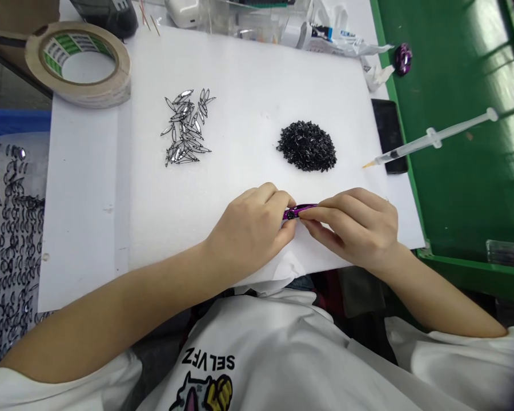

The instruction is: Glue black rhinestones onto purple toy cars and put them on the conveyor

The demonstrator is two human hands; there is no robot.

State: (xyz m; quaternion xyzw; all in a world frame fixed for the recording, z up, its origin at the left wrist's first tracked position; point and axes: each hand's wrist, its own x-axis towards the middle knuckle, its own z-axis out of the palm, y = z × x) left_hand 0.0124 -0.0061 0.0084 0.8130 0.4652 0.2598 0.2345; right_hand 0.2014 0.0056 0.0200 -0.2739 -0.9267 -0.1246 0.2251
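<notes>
A small purple toy car (298, 210) with a black wheel is held low over the front of the white foam sheet (240, 74). My left hand (257, 225) pinches its left end between thumb and fingers. From the right, my right hand (355, 225) closes thumb and fingers on its other end, which is mostly hidden. Beyond my hands lies a heap of tiny black pieces (307, 146). Thin, clear leaf-shaped pieces with black outlines (186, 128) are scattered farther left on the sheet.
A tape roll (79, 65) sits at the back left. On the right, a syringe (430, 138) with a yellow tip lies across a black phone-like slab (389, 134). Another purple toy car (403, 59) rests by the green tray (458, 188). Plastic boxes (248, 23) line the back.
</notes>
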